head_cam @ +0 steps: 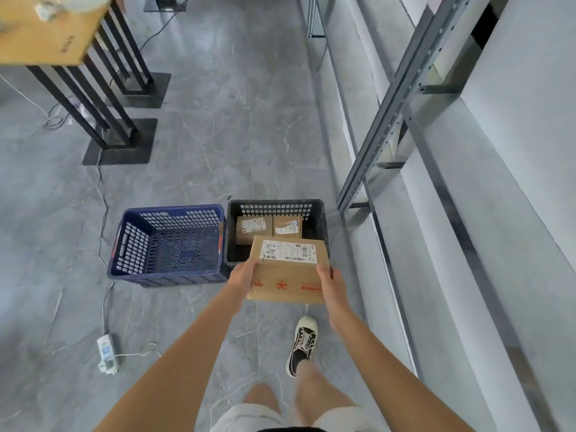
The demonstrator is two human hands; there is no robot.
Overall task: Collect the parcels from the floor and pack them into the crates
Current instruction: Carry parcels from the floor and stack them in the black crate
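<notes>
I carry a brown cardboard parcel (288,272) with a white shipping label and red print, held in the air over the near edge of the black crate (232,232). My left hand (244,277) grips its left side and my right hand (328,282) grips its right side. Inside the black crate lie two smaller labelled parcels (251,229), side by side at the far end. To its left stands a blue crate (170,244) with nothing inside.
A white power strip (106,353) and its cable lie on the grey tiled floor at the left. Black table legs on base plates (120,141) stand at the far left. Grey metal racking (389,120) lines the wall on the right. My shoe (304,344) is below the parcel.
</notes>
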